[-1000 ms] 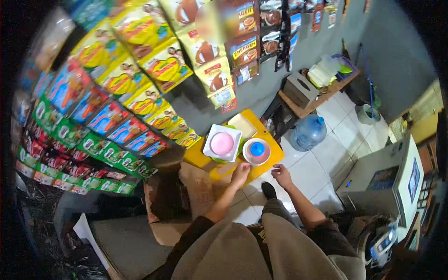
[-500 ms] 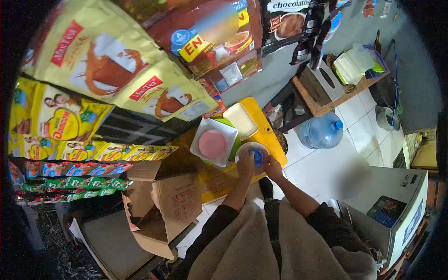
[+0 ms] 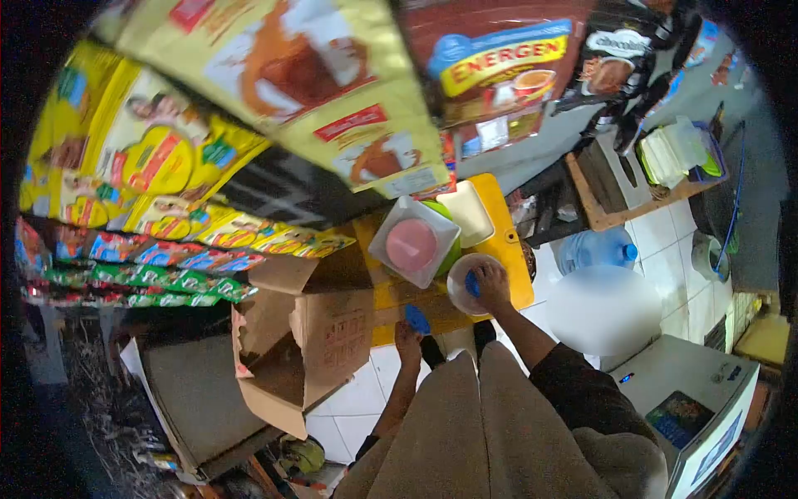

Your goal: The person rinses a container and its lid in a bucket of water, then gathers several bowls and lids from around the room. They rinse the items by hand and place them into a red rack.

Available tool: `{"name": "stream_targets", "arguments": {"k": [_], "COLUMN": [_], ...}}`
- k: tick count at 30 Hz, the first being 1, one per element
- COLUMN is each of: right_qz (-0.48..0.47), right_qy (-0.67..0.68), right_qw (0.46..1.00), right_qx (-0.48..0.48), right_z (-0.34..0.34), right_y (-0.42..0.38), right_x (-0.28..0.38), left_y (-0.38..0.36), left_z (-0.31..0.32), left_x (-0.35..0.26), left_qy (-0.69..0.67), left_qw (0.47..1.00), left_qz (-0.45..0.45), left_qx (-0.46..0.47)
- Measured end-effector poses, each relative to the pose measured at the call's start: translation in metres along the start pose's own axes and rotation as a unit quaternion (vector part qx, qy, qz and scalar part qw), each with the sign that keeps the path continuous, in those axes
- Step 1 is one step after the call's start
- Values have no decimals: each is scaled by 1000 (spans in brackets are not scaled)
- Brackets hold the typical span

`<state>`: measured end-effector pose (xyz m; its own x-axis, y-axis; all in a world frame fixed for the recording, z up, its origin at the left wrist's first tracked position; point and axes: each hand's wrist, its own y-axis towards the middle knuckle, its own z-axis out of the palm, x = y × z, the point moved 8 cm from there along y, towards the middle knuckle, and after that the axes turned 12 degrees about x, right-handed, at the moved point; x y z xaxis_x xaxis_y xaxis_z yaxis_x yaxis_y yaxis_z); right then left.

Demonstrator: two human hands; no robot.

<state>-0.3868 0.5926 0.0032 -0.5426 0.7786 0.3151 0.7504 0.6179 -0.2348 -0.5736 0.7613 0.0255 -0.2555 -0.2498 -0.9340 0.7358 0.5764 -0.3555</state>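
My left hand [image 3: 406, 343] is closed on a round blue lid-like piece [image 3: 417, 319], held near the front edge of the yellow table [image 3: 519, 279]. Its underside and details are too small to make out. Over a round white bowl [image 3: 458, 297], my right hand [image 3: 494, 287] has its fingers curled around another blue object [image 3: 472, 284], which the hand partly covers. Behind the bowl stands a white square container [image 3: 387, 226] with a pink round thing [image 3: 411, 244] in it. A cream rectangular tray [image 3: 467, 214] lies beside that container.
An opened cardboard box [image 3: 332, 341] stands left of the table. Hanging sachets, including a brown Energen pack [image 3: 503, 71], fill the upper left. A large blue water bottle [image 3: 594, 249] lies on the tiled floor at right, near a wooden-edged shelf [image 3: 598, 218] and a white appliance [image 3: 694, 374].
My hands were together over the bowl. The left has moved away toward the lower left with a blue piece, while the right stays at the bowl. The camera view has shifted.
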Motion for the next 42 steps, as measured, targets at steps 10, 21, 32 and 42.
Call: {"name": "stream_targets", "arguments": {"k": [10,21,32,42], "right_qz": [-158,-612,-716,-873], "right_qy": [242,230,244,101], "right_qw": [947,601,494,233], "right_qx": [141,459,430,417], "right_z": [-141,-228,-137,-55], "right_y": [-30,-163,-431,-622], "right_x": [98,476,634,664], "left_y": [-121,-365,-598,-731], "left_z": [-98,-201,-266,-222], "left_x": [-87,-188,-120,-33], "left_qy": [-162,-411,-482,-462], "left_qw": [984,824,611,344], "left_qz": [-26,199,366,516], "left_qx": [-66,-336,-510,-634]}}
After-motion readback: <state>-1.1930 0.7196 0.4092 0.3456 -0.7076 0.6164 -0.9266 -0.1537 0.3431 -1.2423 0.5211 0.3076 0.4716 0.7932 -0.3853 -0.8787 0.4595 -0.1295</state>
